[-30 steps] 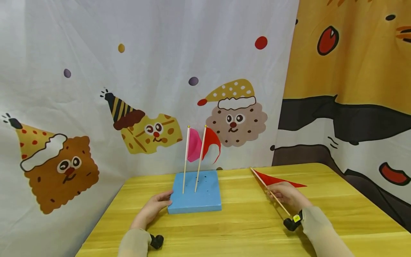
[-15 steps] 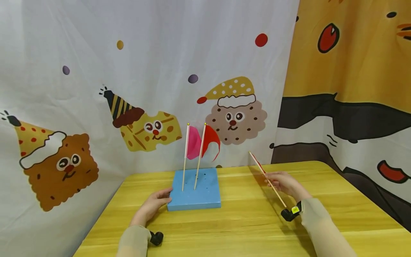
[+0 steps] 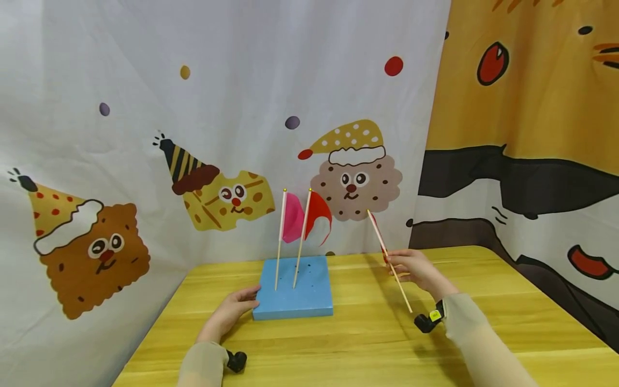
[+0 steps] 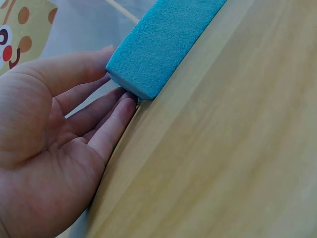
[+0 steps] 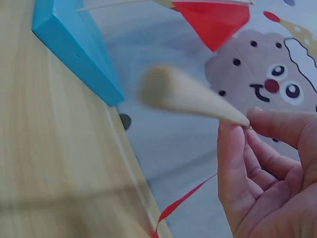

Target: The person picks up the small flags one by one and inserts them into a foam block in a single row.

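Observation:
A light blue foam block (image 3: 309, 301) with several small holes lies on the table. Two flags on thin wooden sticks stand in it, a pink flag (image 3: 292, 219) and a red flag (image 3: 315, 207). My left hand (image 3: 229, 313) rests against the block's left side. In the left wrist view its thumb and fairly straight fingers (image 4: 101, 141) touch the block's end. Raised over the table to the right, my right hand (image 3: 415, 269) pinches the stick of another red flag (image 3: 377, 231) between thumb and fingers. That stick leans left at its top, and its lower end (image 5: 161, 87) faces the right wrist camera.
The wood-grain table (image 3: 367, 349) extends around the block. Behind it hangs a white curtain (image 3: 232, 70) with cartoon prints, and an orange and dark patterned curtain (image 3: 522, 118) is at the right.
My right hand has lifted the red flag off the table, moved it left and tipped its stick more upright. My left hand and the block have stayed in place.

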The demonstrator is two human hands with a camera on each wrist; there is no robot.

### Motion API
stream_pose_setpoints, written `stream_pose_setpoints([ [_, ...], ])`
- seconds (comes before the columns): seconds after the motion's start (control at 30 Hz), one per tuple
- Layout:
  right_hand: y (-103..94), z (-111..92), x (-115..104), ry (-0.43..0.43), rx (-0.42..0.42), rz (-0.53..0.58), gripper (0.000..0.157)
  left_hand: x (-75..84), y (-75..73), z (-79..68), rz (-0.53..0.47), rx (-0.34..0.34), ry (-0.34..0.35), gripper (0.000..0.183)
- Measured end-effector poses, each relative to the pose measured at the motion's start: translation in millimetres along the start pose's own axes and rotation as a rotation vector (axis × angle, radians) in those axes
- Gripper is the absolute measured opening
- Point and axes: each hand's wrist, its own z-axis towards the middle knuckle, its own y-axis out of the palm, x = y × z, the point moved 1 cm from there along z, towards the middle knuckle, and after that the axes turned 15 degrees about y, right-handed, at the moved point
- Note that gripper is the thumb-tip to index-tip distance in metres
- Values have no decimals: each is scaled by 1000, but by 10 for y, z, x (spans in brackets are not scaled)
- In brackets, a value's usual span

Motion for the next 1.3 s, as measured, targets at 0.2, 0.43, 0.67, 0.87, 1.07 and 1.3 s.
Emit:
stream_pose_setpoints([
  [0.2, 210, 70, 25, -13, 21, 21, 41, 3, -4, 19, -22, 2, -25, 58],
  [0.43, 481, 164, 12, -24, 60, 59, 39, 13, 1, -15, 2, 4, -5, 57],
  [0.67, 772, 233, -70, -96, 81, 112, 34, 10, -2, -24, 28, 5, -2, 56],
  [0.87, 996, 294, -184, -162, 121, 168, 26, 19, 7, -29, 24, -5, -3, 56],
  [1.07, 1194, 379, -308, -261, 110, 210, 28, 15, -3, -17, 9, 3, 5, 56],
  [1.3, 1413, 504, -360, -326, 87, 238, 24, 6, 1, -9, 7, 1, 3, 56],
])
